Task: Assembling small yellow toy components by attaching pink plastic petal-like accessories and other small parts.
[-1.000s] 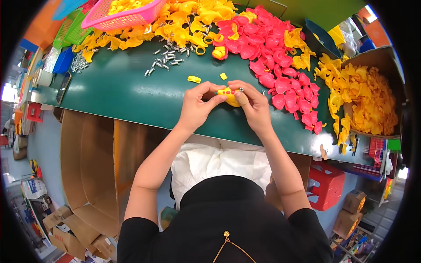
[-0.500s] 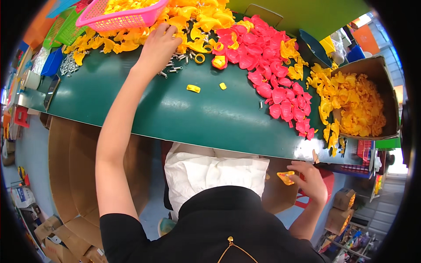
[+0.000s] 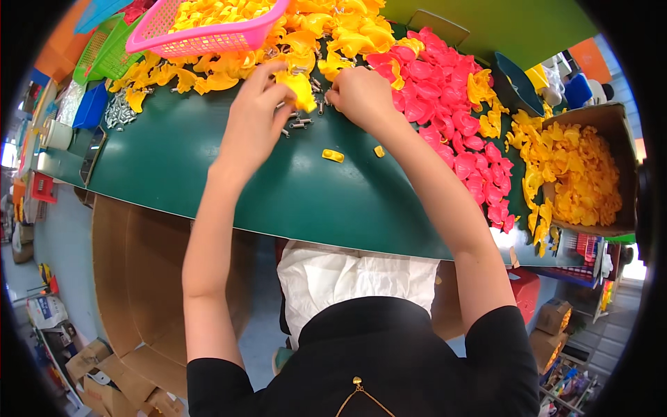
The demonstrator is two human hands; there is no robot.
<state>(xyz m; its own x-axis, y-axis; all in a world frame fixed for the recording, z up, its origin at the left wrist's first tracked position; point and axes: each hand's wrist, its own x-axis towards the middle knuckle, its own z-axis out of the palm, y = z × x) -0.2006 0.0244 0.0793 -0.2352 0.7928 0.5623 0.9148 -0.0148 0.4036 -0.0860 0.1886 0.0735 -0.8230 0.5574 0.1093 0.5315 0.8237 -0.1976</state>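
My left hand (image 3: 256,118) is above the far-middle part of the green table (image 3: 271,187). Its thumb and fingers are closed on a bright yellow plastic piece (image 3: 300,90), slightly blurred. To its right, my right hand (image 3: 365,99) reaches down with fingers bent together at the edge of the yellow pile. Whatever its fingertips grip is hidden. Small silver metal springs (image 3: 301,124) lie between and below the two hands. Nearer to me on the table are a yellow bar-shaped piece (image 3: 333,156) and a smaller yellow piece (image 3: 379,151).
Behind my hands, a pink basket (image 3: 208,40) of yellow pieces stands amid piled curved yellow parts (image 3: 361,35). Pink-red shell-shaped parts (image 3: 467,125) spread rightward. A cardboard box (image 3: 622,132) of yellow parts stands far right. More springs (image 3: 119,113) lie beside a blue bin (image 3: 90,104) at left.
My right hand has come up from below the table's right edge to the springs and yellow parts. The orange-yellow piece near it is out of sight. My left hand now holds a yellow piece.
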